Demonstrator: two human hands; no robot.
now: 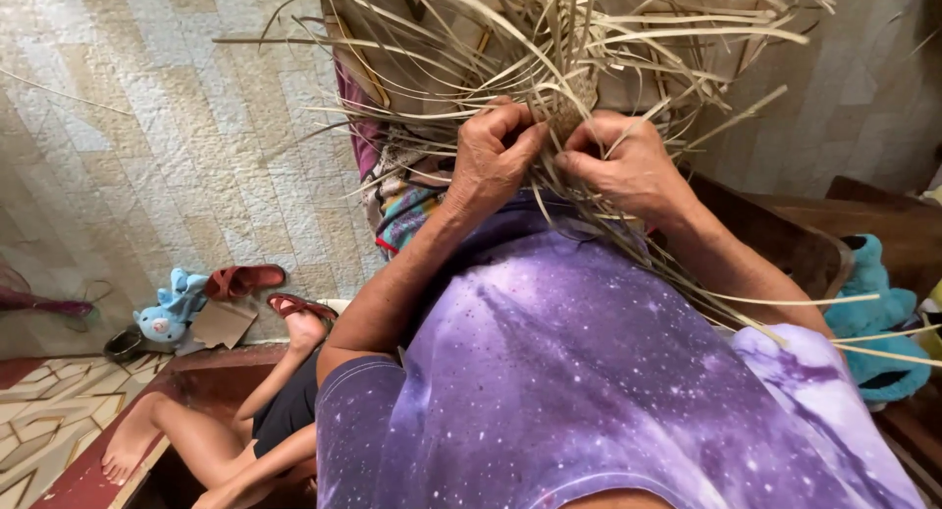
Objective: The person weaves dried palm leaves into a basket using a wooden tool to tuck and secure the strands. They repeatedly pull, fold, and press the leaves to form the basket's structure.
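Fingers (510, 141) pinching straw strips (549, 48) — tiled floor (147, 156)

So what I've got here is a half-woven piece of dry straw-coloured strips (579, 87), flat and thin, kind of like palm leaf. The woven bit is a small tight patch right in the middle, held up in front of my chest. From there the loose ends fan out in every direction, long and stiff, some curling at the tips. A few strips trail down over my purple shirt and stick out past my right arm.
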